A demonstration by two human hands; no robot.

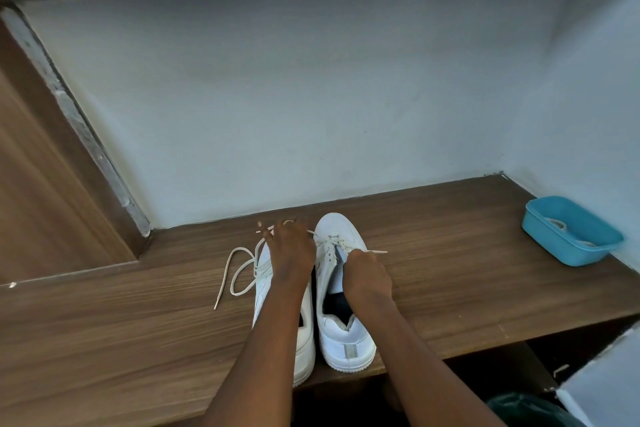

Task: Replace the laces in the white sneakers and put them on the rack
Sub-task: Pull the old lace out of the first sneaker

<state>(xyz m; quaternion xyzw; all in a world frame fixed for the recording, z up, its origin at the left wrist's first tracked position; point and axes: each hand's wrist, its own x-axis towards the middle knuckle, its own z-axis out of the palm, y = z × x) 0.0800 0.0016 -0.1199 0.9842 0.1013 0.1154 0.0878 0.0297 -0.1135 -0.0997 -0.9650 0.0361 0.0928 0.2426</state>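
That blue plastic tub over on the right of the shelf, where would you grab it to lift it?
Probably by the rim of the blue tub, on the long side that faces the white sneakers, coming in from the left. The wall stands close on its right, so that side is cramped. Something white lies inside, so lift it level.

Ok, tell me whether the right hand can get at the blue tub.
Probably yes: only bare shelf lies between the right hand and the blue tub. Its fingers pinch a lace end, though, so it must let go first.
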